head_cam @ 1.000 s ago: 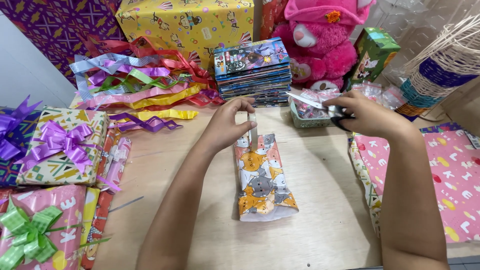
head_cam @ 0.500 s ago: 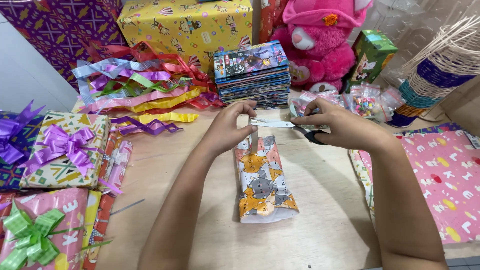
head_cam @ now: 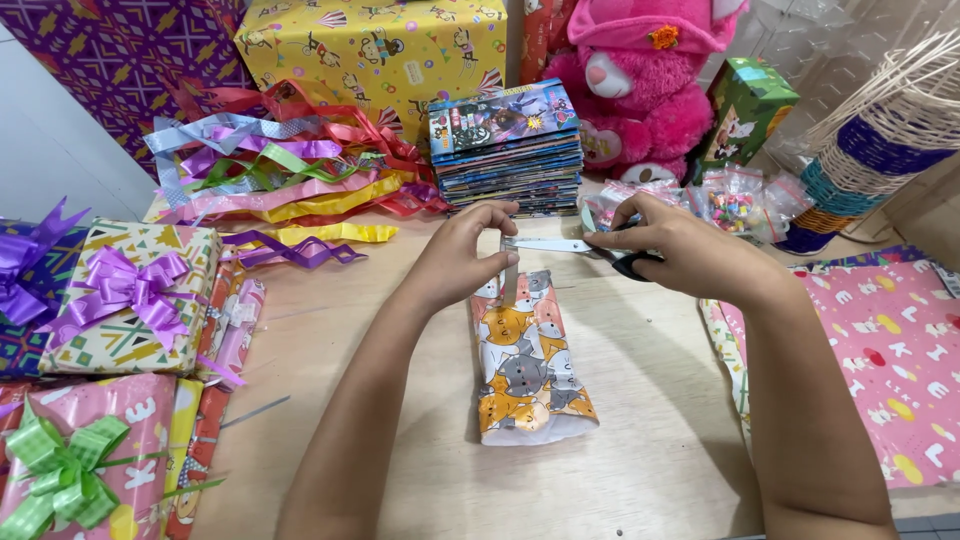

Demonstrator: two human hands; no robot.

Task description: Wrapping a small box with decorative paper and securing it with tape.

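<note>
A small parcel wrapped in cat-print paper lies on the wooden table in front of me. My left hand pinches the top of a clear tape strip that hangs down over the parcel's far end. My right hand grips black-handled scissors, whose blades point left and meet the strip just under my left fingers.
A stack of colourful books stands behind my hands, with a pink plush toy beside it. Loose ribbons lie at the back left. Wrapped gifts with bows line the left edge; pink wrapping paper lies at right, a woven basket behind.
My right hand has come from the small tray at the back right towards the left, bringing the scissors up to the tape strip. My left hand has kept its hold.
</note>
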